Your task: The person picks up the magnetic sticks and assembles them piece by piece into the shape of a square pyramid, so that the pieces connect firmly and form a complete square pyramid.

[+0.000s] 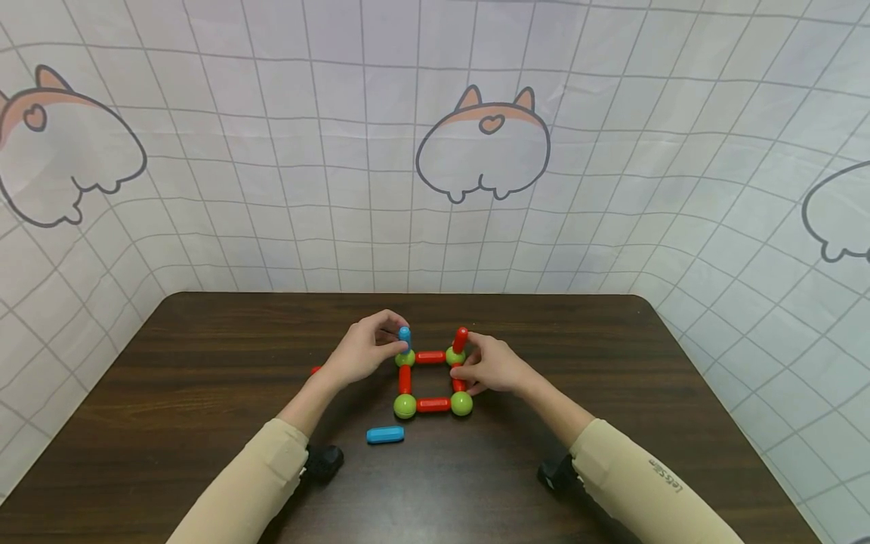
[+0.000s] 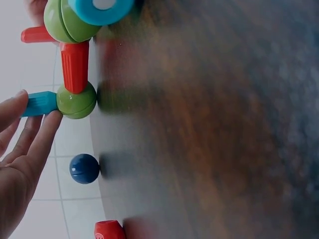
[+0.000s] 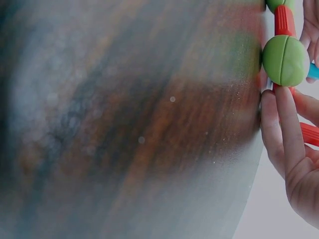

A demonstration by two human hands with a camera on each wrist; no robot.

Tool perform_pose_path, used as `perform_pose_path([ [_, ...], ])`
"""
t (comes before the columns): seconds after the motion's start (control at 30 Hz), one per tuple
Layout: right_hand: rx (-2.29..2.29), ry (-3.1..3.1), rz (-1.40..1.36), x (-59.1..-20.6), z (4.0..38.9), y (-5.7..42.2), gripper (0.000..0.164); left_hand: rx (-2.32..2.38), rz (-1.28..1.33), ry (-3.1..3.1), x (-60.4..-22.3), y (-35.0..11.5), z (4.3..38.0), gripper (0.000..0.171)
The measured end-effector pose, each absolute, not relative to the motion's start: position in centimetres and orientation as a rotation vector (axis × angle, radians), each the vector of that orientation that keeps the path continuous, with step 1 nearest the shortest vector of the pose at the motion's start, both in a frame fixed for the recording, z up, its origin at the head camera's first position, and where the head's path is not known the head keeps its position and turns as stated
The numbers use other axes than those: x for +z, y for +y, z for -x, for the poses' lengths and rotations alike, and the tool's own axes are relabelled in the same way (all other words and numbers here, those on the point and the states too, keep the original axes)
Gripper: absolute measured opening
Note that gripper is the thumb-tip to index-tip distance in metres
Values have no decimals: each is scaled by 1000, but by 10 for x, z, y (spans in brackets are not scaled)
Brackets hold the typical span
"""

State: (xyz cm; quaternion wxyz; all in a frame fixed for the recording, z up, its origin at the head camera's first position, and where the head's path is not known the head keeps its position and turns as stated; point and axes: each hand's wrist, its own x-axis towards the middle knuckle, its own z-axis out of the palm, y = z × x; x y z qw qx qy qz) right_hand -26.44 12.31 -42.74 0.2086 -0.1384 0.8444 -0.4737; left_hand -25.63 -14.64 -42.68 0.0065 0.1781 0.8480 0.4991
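While my left hand pinches the upright blue rod between thumb and fingers, the rod's lower end meets the far-left green ball of a square frame. Frame location: flat on the table, set in from the far edge, about midway between left and right edges. Construction: green balls at the corners, red rods as sides. My right hand grips the right side rod, fingers narrow about it. An upright red rod stands on the far-right green ball, just beside my right fingers; contact there I cannot tell. Loose blue rod: on the near side of the frame, roughly parallel to the far edge. Toward the left edge, a red piece is mostly hidden by my left wrist. Left wrist view: a dark blue ball rests on the table, apart from the frame.
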Motion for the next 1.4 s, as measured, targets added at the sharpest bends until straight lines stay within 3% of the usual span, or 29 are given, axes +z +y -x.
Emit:
perform_pose_path([
  [0.87, -1326, 2343, 400, -427, 264, 122, 67, 1561, -548, 2640, -427, -148, 257, 22],
  [1.1, -1314, 2346, 389, -426, 263, 123, 76, 1562, -544, 2632, -426, -148, 256, 25],
  [1.4, -1303, 2357, 357, -425, 261, 124, 73, 1592, -558, 2613, -421, -151, 251, 32],
])
